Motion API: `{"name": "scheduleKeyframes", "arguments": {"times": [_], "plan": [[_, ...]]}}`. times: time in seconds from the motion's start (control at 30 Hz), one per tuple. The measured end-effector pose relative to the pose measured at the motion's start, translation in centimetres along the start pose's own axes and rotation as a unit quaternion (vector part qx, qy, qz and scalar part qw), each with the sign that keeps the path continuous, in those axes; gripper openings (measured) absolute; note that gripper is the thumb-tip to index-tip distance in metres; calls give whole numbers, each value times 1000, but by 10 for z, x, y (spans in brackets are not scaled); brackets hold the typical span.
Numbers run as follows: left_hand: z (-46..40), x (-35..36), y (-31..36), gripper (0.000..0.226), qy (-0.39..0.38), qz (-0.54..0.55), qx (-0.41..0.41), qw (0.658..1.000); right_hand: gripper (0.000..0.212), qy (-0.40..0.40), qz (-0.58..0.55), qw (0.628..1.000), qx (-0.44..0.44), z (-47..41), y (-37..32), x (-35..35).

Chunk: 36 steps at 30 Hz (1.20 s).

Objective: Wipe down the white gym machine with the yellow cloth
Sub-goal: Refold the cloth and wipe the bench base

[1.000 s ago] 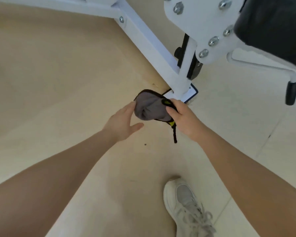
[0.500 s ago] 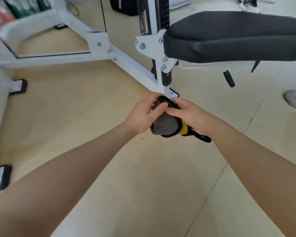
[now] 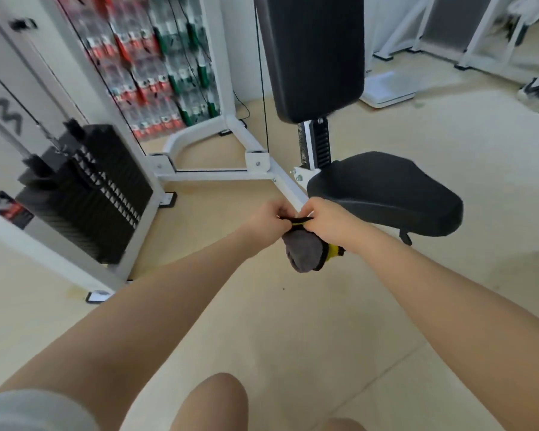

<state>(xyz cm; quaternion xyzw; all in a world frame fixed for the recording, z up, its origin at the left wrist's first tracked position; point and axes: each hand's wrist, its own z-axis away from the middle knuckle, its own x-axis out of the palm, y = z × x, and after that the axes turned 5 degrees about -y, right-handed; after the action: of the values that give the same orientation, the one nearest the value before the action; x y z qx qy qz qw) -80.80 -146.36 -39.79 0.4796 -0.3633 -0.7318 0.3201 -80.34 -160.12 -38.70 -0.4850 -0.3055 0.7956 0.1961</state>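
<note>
Between the two hands, just short of the machine's black padded seat (image 3: 386,191), hangs the grey cloth with its black-and-yellow edging (image 3: 305,250). A second ago only the right hand (image 3: 327,220) pinched it; now the left hand (image 3: 269,219) has joined and the gaze has lifted up the white tubular machine frame (image 3: 288,189). Looks like re-folding before the next pass. Both arms reach forward, fingers curled narrow on the black top hem, though the exact grip is blurred.

Both arms outstretched; left hand (image 3: 269,217) and right hand (image 3: 325,220) pinched closed, fingertips nearly meeting.
</note>
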Motion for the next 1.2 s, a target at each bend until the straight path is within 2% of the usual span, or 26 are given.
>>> {"name": "scheduleKeyframes", "arguments": {"times": [0.23, 0.33, 0.57, 0.73, 0.83, 0.9, 1.03, 1.2], "plan": [[87, -80, 124, 22, -6, -126, -57, 990, 8, -53, 58, 995, -57, 78, -126, -87], [127, -104, 163, 24, -4, -170, -98, 980, 8, -73, 123, 986, -84, 109, -174, -112], [235, -141, 215, 15, 84, -116, -202, 969, 3, -151, 183, 960, -148, 181, -266, -140], [313, -167, 210, 31, 171, -9, -283, 944, 5, -133, 225, 945, -197, 203, -323, -119], [357, -185, 191, 30, 236, 60, -286, 927, 13, -132, 215, 948, -194, 202, -351, -87], [385, -196, 175, 27, 294, 68, -287, 909, 15, -150, 192, 952, -185, 203, -371, -57], [433, -220, 143, 24, 388, 128, -299, 862, 21, -266, 76, 953, -127, 218, -416, 2], [489, -274, 92, 21, 408, 255, -254, 839, 11, -379, -14, 922, -80, 242, -493, 81]]}}
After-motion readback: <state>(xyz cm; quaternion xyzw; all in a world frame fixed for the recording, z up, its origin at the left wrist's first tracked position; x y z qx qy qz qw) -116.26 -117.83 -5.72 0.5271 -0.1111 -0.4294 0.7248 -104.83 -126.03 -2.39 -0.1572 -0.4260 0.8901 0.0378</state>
